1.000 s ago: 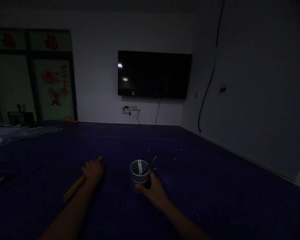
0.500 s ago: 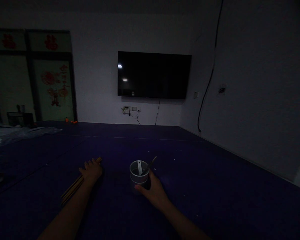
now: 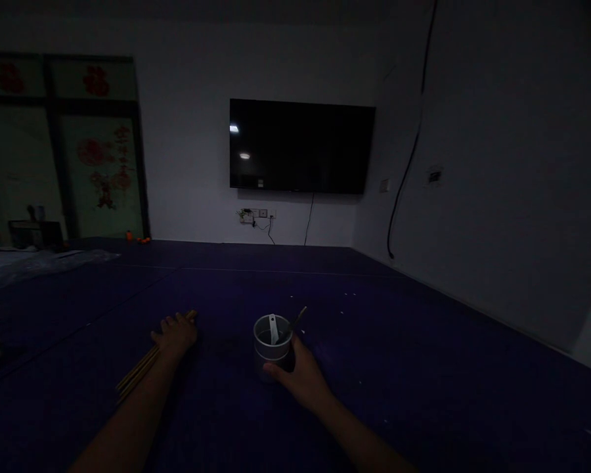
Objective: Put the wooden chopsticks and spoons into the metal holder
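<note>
My left hand (image 3: pixel 176 336) lies over a bundle of chopsticks (image 3: pixel 138 373) on the dark purple surface, with its fingers curled over their upper end. The chopsticks slant from lower left to upper right, partly under my wrist. To the right, my right hand (image 3: pixel 303 373) is wrapped round the side of a grey metal canister (image 3: pixel 266 358), thumb at the front. The canister stands upright. Inside it lean a white spoon-like handle (image 3: pixel 273 326) with a hole near its end and a thin, darker utensil (image 3: pixel 298 318). Their lower ends are hidden.
Small white bits (image 3: pixel 342 313) are scattered on the purple surface (image 3: pixel 217 420). Clear plastic sheeting (image 3: pixel 54 263) lies at far left, near a dark box (image 3: pixel 35 234) and small orange objects (image 3: pixel 144 240). A television (image 3: pixel 303 146) hangs on the back wall; a black cable (image 3: pixel 398 203) runs down the right wall.
The whole view has shifted slightly. Both hands keep their places on the chopsticks and the canister, with no clear movement of either thing.
</note>
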Available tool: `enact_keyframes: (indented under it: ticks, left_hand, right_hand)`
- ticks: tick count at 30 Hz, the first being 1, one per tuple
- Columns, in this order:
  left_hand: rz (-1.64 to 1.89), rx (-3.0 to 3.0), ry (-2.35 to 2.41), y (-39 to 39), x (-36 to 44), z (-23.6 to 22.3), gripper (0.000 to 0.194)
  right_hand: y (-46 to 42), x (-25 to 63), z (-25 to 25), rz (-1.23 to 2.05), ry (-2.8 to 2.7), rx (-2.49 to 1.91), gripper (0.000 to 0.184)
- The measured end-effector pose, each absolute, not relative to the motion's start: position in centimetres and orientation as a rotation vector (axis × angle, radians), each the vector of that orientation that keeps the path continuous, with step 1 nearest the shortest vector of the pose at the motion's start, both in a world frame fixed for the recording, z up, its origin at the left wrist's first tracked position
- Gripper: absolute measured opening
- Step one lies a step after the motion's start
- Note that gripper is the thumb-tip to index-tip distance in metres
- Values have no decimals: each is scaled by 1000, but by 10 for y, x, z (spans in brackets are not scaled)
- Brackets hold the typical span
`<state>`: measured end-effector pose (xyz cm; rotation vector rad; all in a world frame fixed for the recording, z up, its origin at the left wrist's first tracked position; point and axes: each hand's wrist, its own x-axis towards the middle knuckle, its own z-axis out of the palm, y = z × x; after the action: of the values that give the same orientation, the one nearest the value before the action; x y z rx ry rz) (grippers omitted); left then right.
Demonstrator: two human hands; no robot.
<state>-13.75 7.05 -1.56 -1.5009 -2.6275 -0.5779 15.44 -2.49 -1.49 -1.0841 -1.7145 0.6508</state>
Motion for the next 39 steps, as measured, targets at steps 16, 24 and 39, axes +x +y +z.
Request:
enact_keyframes:
  ticks: [16,24,39]
  left_hand:
    - [-621,-1480,-2616,72,-145,-22,60]
    - [-574,-1572,-2613,73,-149,-19,60]
    - [-547,-1492,-2361,60,-131,-13,56]
  right_hand:
    - [-25,155,-15,669,-1716,-1075,71]
    - [-24,155,-15,680,-1727,-1044,73]
    - [-27,155,-11,662,-1718,-1061,70]
